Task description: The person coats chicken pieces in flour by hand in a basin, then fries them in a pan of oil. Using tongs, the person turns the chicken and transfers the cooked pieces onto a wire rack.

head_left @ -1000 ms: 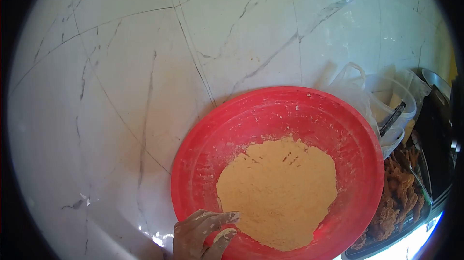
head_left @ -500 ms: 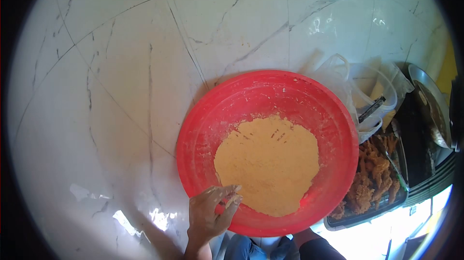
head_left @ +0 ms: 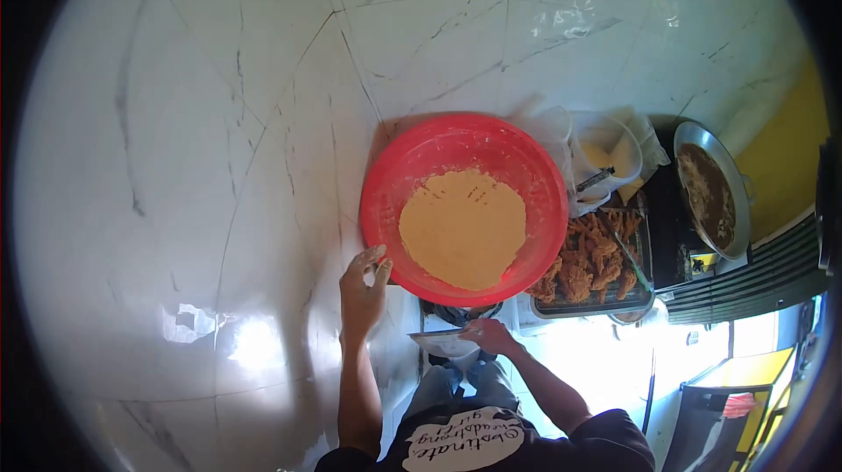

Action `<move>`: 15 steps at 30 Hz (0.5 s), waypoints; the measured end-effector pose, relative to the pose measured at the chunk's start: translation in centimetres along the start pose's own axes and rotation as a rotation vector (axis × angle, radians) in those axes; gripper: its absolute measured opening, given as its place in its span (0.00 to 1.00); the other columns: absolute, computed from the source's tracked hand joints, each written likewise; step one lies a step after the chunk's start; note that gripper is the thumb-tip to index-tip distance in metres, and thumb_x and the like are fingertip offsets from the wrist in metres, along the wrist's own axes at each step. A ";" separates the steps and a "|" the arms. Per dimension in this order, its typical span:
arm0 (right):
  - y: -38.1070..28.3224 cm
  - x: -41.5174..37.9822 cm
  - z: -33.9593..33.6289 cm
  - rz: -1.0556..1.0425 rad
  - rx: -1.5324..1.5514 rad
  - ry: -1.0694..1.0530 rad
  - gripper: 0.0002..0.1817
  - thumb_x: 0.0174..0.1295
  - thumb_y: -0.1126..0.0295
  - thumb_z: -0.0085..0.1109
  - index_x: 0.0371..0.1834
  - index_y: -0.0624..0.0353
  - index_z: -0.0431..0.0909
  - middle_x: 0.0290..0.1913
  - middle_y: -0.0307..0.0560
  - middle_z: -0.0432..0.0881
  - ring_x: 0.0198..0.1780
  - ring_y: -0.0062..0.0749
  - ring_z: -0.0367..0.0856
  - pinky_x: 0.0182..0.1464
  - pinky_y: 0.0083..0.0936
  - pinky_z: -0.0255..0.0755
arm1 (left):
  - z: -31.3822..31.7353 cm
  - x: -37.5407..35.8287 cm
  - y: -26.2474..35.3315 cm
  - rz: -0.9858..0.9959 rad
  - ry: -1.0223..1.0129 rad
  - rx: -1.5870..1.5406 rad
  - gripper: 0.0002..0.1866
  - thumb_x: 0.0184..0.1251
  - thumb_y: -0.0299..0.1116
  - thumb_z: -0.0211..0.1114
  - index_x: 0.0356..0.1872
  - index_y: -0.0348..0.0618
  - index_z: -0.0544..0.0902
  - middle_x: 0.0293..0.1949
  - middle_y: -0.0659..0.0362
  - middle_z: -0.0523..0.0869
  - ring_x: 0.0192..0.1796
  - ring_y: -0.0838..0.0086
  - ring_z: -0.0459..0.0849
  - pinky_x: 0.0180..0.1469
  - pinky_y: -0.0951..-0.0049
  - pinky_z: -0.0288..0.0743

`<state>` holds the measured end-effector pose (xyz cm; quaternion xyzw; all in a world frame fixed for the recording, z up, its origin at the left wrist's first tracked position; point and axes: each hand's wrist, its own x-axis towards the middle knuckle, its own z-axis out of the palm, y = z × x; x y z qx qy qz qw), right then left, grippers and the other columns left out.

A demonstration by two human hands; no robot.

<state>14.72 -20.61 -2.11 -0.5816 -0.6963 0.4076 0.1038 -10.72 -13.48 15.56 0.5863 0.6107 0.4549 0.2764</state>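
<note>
A large red basin (head_left: 379, 165) holds a bed of pale yellow flour-like powder (head_left: 465, 226), with finger marks near its far side. My left hand (head_left: 361, 283) is at the basin's near left rim, thumb and fingers apart with a gap between them, powder on the fingertips. Below the basin's near edge, in front of my body, my right hand (head_left: 488, 336) is closed on the edge of a pale, shallow bowl-shaped thing (head_left: 443, 345). Its exact kind I cannot tell.
Right of the basin, a tray of fried chicken pieces (head_left: 596, 261) has tongs lying across it. Behind stands a clear plastic tub (head_left: 614, 147) among plastic bags. Further right is a wide metal pan (head_left: 712, 187) with brown oil. The white marbled counter (head_left: 219, 165) spreads left.
The view has pulled back and shifted, so the basin looks smaller. My right hand, mostly hidden beneath the basin before, now shows with the pale thing. My left hand stays near the rim.
</note>
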 end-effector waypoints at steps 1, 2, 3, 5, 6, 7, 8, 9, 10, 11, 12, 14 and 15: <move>-1.8 -0.4 -2.1 -0.022 0.119 -0.130 0.19 0.56 0.52 0.60 0.39 0.56 0.82 0.35 0.51 0.82 0.41 0.43 0.81 0.46 0.35 0.72 | -1.2 0.2 -0.1 -0.066 -0.029 -0.047 0.16 0.64 0.34 0.62 0.49 0.36 0.79 0.46 0.51 0.83 0.49 0.68 0.81 0.50 0.71 0.72; -3.6 -1.0 -4.1 -0.042 0.239 -0.264 0.19 0.58 0.53 0.60 0.42 0.56 0.81 0.37 0.50 0.82 0.42 0.40 0.81 0.47 0.32 0.72 | -2.4 0.2 -0.1 -0.136 -0.059 -0.093 0.17 0.66 0.36 0.60 0.51 0.35 0.77 0.46 0.51 0.83 0.50 0.68 0.81 0.52 0.71 0.71; -5.4 -1.9 -6.0 -0.085 0.318 -0.301 0.16 0.60 0.58 0.59 0.42 0.59 0.81 0.35 0.49 0.82 0.40 0.33 0.80 0.45 0.27 0.73 | -3.8 0.0 1.1 -0.136 -0.107 -0.124 0.19 0.69 0.37 0.58 0.54 0.35 0.75 0.48 0.51 0.82 0.53 0.68 0.79 0.56 0.69 0.69; -7.7 -2.6 -9.5 -0.127 0.370 -0.326 0.16 0.60 0.59 0.59 0.44 0.60 0.80 0.36 0.47 0.82 0.39 0.30 0.80 0.44 0.26 0.73 | -6.1 -0.3 2.6 -0.111 -0.111 -0.233 0.19 0.69 0.37 0.57 0.55 0.34 0.74 0.49 0.50 0.81 0.54 0.67 0.78 0.57 0.69 0.68; -8.5 -3.1 -10.9 -0.153 0.432 -0.363 0.16 0.61 0.61 0.60 0.45 0.61 0.80 0.37 0.45 0.82 0.37 0.28 0.79 0.43 0.25 0.73 | -7.2 -0.8 3.3 -0.105 -0.125 -0.339 0.19 0.70 0.37 0.57 0.55 0.33 0.74 0.50 0.50 0.80 0.55 0.66 0.78 0.58 0.69 0.67; -9.2 -3.4 -12.4 -0.177 0.552 -0.377 0.14 0.61 0.63 0.59 0.44 0.62 0.80 0.37 0.44 0.81 0.38 0.26 0.79 0.43 0.24 0.73 | -8.1 -1.2 4.6 -0.058 -0.118 -0.334 0.21 0.70 0.40 0.55 0.55 0.33 0.73 0.52 0.50 0.79 0.56 0.64 0.77 0.61 0.68 0.66; -9.8 -3.9 -13.8 -0.194 0.675 -0.394 0.12 0.62 0.66 0.59 0.43 0.63 0.80 0.38 0.42 0.80 0.38 0.25 0.78 0.42 0.22 0.73 | -9.1 -1.8 6.3 -0.066 -0.118 -0.334 0.21 0.70 0.40 0.55 0.55 0.33 0.73 0.52 0.50 0.79 0.56 0.64 0.77 0.61 0.68 0.66; -11.1 -4.4 -15.7 -0.230 0.660 -0.388 0.09 0.61 0.70 0.60 0.40 0.64 0.79 0.36 0.41 0.78 0.38 0.24 0.78 0.42 0.22 0.72 | -10.0 -2.0 8.1 -0.027 -0.084 -0.341 0.22 0.71 0.42 0.54 0.55 0.33 0.74 0.52 0.50 0.79 0.56 0.64 0.77 0.61 0.67 0.65; -11.0 -4.2 -17.0 -0.235 0.653 -0.387 0.09 0.61 0.70 0.60 0.40 0.64 0.79 0.36 0.41 0.78 0.38 0.24 0.78 0.42 0.22 0.72 | -10.3 -1.8 9.1 0.023 -0.046 -0.350 0.23 0.71 0.44 0.54 0.55 0.34 0.74 0.52 0.50 0.79 0.57 0.63 0.76 0.62 0.66 0.65; -10.6 -4.2 -18.0 -0.334 0.734 -0.315 0.09 0.60 0.70 0.61 0.39 0.64 0.79 0.36 0.41 0.78 0.39 0.24 0.77 0.42 0.22 0.72 | -10.8 -1.6 9.1 0.059 -0.052 -0.366 0.25 0.70 0.47 0.53 0.57 0.35 0.73 0.53 0.50 0.78 0.59 0.63 0.74 0.62 0.64 0.64; -10.2 -4.4 -18.9 -0.428 0.818 -0.244 0.09 0.59 0.70 0.62 0.37 0.64 0.78 0.36 0.41 0.77 0.39 0.24 0.77 0.43 0.23 0.72 | -10.7 -1.4 9.2 0.053 -0.051 -0.365 0.25 0.70 0.47 0.53 0.57 0.35 0.73 0.53 0.50 0.78 0.59 0.63 0.74 0.62 0.64 0.64; -10.0 -4.3 -21.8 -0.467 0.899 -0.231 0.10 0.57 0.68 0.64 0.37 0.63 0.78 0.37 0.41 0.77 0.40 0.26 0.77 0.44 0.23 0.72 | -9.8 0.3 9.9 0.053 0.019 -0.320 0.29 0.70 0.50 0.51 0.61 0.34 0.68 0.59 0.48 0.73 0.62 0.62 0.71 0.61 0.61 0.65; -9.9 -3.9 -22.9 -0.505 0.979 -0.215 0.12 0.55 0.67 0.65 0.38 0.62 0.78 0.38 0.42 0.77 0.40 0.27 0.77 0.45 0.23 0.72 | -9.5 0.2 9.9 0.046 0.023 -0.317 0.29 0.70 0.50 0.51 0.61 0.34 0.68 0.59 0.48 0.73 0.62 0.62 0.71 0.61 0.61 0.65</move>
